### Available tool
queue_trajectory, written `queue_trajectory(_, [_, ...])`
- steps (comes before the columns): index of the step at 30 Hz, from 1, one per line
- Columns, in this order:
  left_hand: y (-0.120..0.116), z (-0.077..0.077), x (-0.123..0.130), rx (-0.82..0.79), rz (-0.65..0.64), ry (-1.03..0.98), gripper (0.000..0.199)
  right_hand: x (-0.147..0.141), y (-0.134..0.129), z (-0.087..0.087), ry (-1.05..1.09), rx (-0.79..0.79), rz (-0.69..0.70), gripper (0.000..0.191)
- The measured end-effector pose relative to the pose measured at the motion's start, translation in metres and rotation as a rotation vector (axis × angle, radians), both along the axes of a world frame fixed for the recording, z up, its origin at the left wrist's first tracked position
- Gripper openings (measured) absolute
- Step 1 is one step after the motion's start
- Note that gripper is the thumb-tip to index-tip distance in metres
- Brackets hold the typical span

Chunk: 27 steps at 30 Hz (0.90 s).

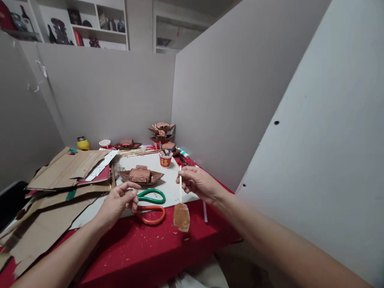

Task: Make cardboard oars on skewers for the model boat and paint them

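My right hand [196, 183] pinches a thin pale stick, the handle of a small paddle [181, 218] with a rounded brown blade. The blade hangs down over the red cloth near the table's front. My left hand [118, 202] is closed at the pivot end of a pair of scissors [152, 222], whose green and red loops point right. The scissors' blades are hidden behind my fingers. Beyond the hands, a brown model boat [141, 176] with a ridged cabin sits on a white board [174, 175].
Torn cardboard [60, 176] is piled on the left. Behind the boat stand a red paper cup [165, 159] with tools, thin sticks [136, 152], another boat [127, 144] and stacked boats [162, 132]. A yellow bottle [83, 143] is at the back left. Grey partitions [114, 92] enclose the table.
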<state>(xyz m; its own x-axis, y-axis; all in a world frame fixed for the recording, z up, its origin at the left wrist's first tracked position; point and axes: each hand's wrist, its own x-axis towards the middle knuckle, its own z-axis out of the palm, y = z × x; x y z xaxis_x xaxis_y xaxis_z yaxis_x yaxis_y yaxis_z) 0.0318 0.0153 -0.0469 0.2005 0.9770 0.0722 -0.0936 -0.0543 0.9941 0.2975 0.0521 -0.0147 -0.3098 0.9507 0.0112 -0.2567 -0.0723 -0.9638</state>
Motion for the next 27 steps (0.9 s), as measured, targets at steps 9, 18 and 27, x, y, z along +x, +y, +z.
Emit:
queue_trajectory(9, [0.011,-0.001,-0.011,0.078,0.118,0.008,0.029,0.002,-0.014,-0.002,-0.014,-0.015,0.075,0.028])
queue_trajectory(18, [0.003,0.013,0.014,0.007,0.043,0.092,0.027,-0.007,-0.015,0.005,-0.03,0.047,0.169,0.034])
queue_trajectory(27, [-0.005,0.032,0.078,0.006,-0.177,0.039,0.061,-0.011,-0.021,0.021,-0.145,0.277,0.151,0.033])
